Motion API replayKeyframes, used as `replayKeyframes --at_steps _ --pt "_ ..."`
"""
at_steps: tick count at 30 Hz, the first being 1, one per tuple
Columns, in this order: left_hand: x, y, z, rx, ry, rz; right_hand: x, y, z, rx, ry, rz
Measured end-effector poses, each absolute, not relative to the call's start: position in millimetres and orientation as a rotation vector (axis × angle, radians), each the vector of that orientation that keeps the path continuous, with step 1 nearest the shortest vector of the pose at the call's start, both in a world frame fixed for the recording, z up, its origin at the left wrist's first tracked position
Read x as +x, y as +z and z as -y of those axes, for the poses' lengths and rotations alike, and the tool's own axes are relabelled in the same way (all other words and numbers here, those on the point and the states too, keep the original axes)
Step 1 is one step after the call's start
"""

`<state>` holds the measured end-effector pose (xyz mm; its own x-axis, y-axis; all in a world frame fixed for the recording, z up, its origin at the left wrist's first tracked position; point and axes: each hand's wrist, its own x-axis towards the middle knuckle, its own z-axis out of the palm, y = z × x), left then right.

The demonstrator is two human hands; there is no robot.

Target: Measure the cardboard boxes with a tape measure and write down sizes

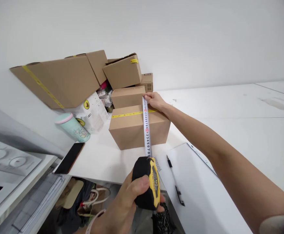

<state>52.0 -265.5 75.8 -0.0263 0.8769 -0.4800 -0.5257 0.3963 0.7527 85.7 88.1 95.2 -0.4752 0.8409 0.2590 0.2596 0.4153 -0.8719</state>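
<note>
My left hand (132,198) is closed around a black and yellow tape measure (145,183), its thumb on the case. The white blade (146,126) runs out from it, across the top of a brown cardboard box (127,130) with a strip of yellow tape. At the box's far edge, my right hand (155,100) pinches the blade's end between its fingers. A black pen (175,180) lies on white paper (200,195) to the right of the tape measure.
Several more cardboard boxes (66,79) are stacked at the back left. A mint cup (73,128) with a pink rim leans beside a white avocado-print carton (93,112). A dark phone (70,158) lies near the table's left edge. A ruler (202,157) rests along the paper. Bags (93,198) sit below the table.
</note>
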Motion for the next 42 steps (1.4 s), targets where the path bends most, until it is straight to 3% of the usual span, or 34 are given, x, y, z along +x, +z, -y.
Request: replayKeyframes --at_steps 8,16,34,42 --pt "72 108 269 0.271 0.879 -0.791 88 99 -85 -1.04 0.966 2.119" --pt "101 105 253 0.331 1.015 -0.701 104 95 -79 -1.072 1.02 2.134" --pt "67 110 216 0.671 1.031 -0.96 83 87 -103 -1.07 0.82 2.222" --pt "25 122 216 0.527 1.145 -1.275 82 92 -99 -1.125 0.795 2.235"
